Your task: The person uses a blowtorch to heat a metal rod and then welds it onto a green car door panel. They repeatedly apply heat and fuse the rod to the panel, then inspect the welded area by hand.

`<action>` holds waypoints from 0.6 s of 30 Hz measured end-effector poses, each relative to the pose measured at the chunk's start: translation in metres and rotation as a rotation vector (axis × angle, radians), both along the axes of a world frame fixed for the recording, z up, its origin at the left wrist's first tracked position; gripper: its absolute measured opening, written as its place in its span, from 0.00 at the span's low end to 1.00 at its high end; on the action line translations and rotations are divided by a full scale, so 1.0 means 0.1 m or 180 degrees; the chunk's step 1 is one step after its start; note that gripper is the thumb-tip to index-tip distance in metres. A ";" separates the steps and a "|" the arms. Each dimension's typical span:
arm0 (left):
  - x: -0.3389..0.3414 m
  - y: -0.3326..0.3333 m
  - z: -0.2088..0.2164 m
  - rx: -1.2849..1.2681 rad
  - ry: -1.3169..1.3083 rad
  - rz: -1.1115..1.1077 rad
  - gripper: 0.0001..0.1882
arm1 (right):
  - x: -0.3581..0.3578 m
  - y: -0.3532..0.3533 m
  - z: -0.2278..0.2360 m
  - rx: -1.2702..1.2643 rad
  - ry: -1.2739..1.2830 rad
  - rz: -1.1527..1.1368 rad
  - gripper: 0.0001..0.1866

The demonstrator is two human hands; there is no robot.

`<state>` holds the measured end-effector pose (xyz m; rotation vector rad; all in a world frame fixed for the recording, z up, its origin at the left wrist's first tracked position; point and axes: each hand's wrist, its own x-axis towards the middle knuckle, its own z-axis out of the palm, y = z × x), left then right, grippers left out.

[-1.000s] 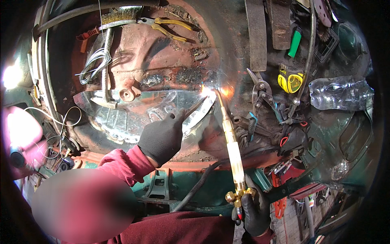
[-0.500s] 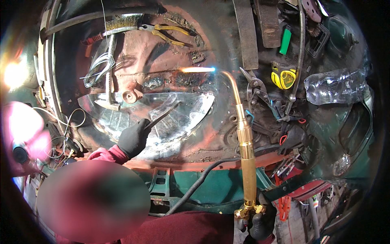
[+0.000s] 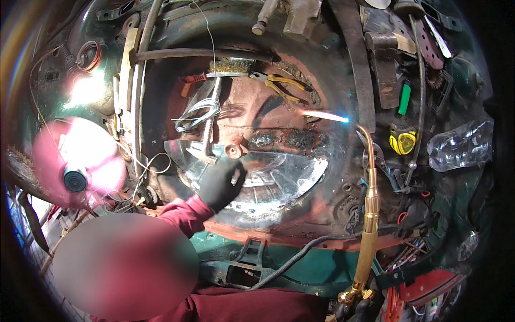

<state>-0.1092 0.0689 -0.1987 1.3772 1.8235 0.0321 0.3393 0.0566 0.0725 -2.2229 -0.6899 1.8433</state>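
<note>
A brass torch (image 3: 369, 225) is gripped at its base by the right hand (image 3: 360, 310), fingers clenched on the valve end at the lower edge. A lit flame (image 3: 324, 115) is directed leftward over the rusted round panel (image 3: 279, 139). The gloved left hand (image 3: 220, 185) is laid on the shiny metal patch (image 3: 284, 174), fingers released. Yellow-handled pliers (image 3: 284, 86) are noted above.

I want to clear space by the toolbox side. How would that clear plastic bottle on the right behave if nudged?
The clear plastic bottle lies on its side, so it would probably roll. Its walls look dented and see-through, so it is likely light and soft under a grip. I cannot tell whether any liquid is inside.
</note>
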 end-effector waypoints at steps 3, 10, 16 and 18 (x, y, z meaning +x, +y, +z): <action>-0.43 0.51 -0.18 0.1142 0.0984 0.0202 0.35 | -0.05 -0.04 -0.03 0.0072 0.0057 -0.0238 0.36; -1.15 0.66 -0.89 0.1358 0.1114 -0.0061 0.35 | 0.14 -0.10 -0.02 0.0226 -0.0149 0.0730 0.32; -1.20 0.74 -0.65 0.1497 0.1252 -0.0390 0.22 | -0.20 0.20 0.04 -0.0003 0.0020 0.0281 0.31; -1.08 0.78 -0.29 0.1841 0.0879 -0.0295 0.20 | -0.26 0.22 0.06 0.0010 -0.0038 0.0296 0.30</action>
